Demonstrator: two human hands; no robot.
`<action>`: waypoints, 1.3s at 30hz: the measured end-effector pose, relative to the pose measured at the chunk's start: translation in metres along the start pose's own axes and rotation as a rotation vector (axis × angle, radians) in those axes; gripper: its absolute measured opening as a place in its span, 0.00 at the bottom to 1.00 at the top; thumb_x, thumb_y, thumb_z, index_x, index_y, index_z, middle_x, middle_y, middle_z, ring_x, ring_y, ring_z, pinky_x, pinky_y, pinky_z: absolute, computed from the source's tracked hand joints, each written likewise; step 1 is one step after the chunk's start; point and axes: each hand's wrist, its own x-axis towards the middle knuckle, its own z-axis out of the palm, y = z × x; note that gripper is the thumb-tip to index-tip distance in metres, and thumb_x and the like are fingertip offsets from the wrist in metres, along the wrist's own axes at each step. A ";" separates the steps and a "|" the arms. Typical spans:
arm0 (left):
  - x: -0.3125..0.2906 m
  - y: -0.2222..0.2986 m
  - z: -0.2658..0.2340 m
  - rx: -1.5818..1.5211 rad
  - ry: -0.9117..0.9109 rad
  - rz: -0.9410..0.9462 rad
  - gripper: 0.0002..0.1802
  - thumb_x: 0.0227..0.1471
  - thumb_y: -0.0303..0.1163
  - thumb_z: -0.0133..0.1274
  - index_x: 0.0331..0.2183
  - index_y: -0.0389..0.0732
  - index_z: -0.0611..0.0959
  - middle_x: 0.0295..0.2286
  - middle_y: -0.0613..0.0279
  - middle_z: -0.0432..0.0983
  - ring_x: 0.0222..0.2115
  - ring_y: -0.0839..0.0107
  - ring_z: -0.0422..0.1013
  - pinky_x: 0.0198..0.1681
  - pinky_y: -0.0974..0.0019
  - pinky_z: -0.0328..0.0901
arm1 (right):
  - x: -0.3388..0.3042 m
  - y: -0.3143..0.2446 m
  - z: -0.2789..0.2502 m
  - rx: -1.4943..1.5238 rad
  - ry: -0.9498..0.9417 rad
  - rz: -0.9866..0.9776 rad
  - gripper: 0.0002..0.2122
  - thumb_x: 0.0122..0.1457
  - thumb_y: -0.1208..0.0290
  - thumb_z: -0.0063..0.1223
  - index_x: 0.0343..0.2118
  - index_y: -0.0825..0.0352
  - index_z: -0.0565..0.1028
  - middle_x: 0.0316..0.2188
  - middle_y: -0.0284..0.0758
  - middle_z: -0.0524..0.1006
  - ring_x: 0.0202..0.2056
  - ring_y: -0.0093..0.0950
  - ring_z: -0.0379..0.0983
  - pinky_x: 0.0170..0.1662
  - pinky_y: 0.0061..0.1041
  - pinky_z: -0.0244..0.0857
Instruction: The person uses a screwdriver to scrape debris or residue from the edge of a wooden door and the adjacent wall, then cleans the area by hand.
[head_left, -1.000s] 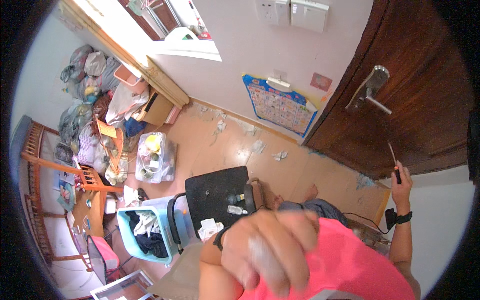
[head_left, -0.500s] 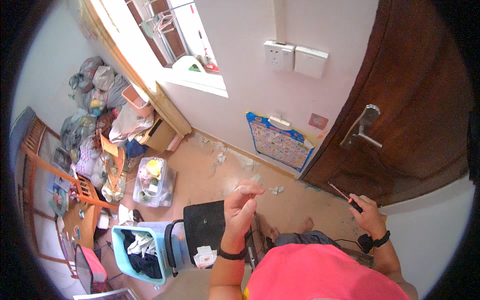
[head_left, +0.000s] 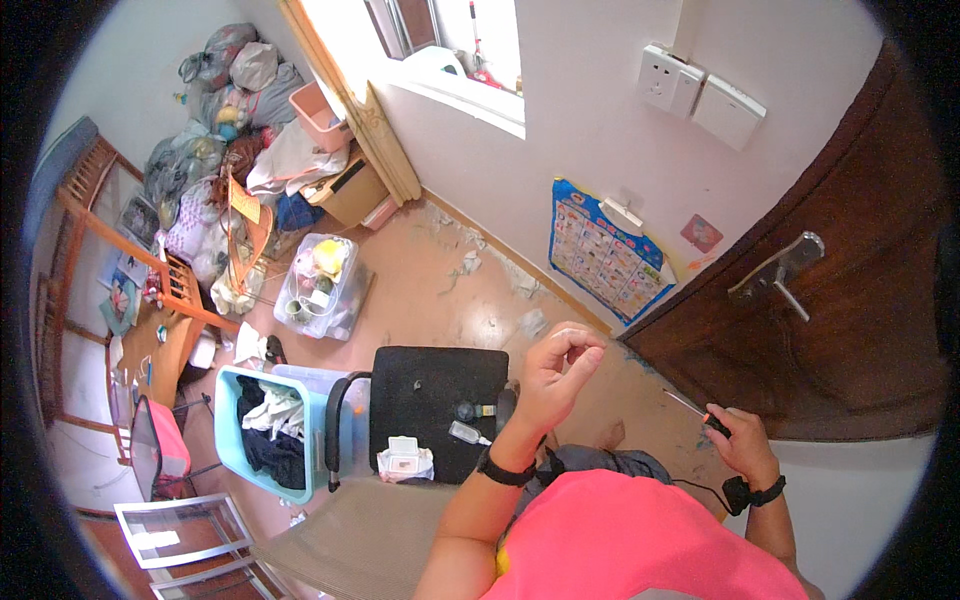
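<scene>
From my distant place, I see the person's right hand at the lower right, its fingers closed around the handle of a slim screwdriver with a black and reddish grip and a thin metal shaft. The shaft points away to the upper left, and the tool appears in front of the lower edge of a dark brown wooden door. I cannot tell if the tip touches anything. The door carries a silvery metal lever handle, which is well apart from the screwdriver.

The left hand is raised in the middle of my view, with bent fingers and the thumb near to them; I cannot tell whether it pinches some small thing. A black band goes around the left wrist.

To the left of this hand I see a black square chair seat. On it lie a small clear bottle and a white soft packet. Just beside the chair stands a light-blue plastic tub, holding dark and white cloths. Farther off, a transparent plastic box is on the floor.
</scene>
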 end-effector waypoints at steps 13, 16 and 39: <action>-0.007 -0.024 0.030 0.024 -0.103 -0.037 0.03 0.50 0.24 0.53 0.30 0.35 0.78 0.29 0.65 0.70 0.30 0.78 0.64 0.33 0.76 0.59 | -0.006 0.010 0.002 -0.043 -0.026 -0.004 0.17 0.49 0.72 0.57 0.43 0.68 0.74 0.29 0.45 0.75 0.31 0.44 0.72 0.34 0.35 0.66; -0.006 -0.027 0.044 0.039 -0.159 -0.058 0.03 0.50 0.25 0.53 0.30 0.36 0.77 0.28 0.66 0.70 0.29 0.79 0.63 0.32 0.76 0.58 | -0.013 0.023 0.006 -0.031 0.006 0.002 0.16 0.48 0.73 0.57 0.42 0.68 0.74 0.28 0.45 0.75 0.30 0.44 0.72 0.33 0.35 0.66; -0.024 -0.077 0.132 0.081 -0.428 -0.003 0.08 0.47 0.33 0.57 0.26 0.39 0.78 0.22 0.61 0.71 0.24 0.68 0.65 0.27 0.67 0.59 | -0.037 0.062 0.006 -0.052 -0.022 0.124 0.18 0.51 0.70 0.56 0.46 0.67 0.73 0.34 0.46 0.76 0.35 0.45 0.72 0.39 0.36 0.66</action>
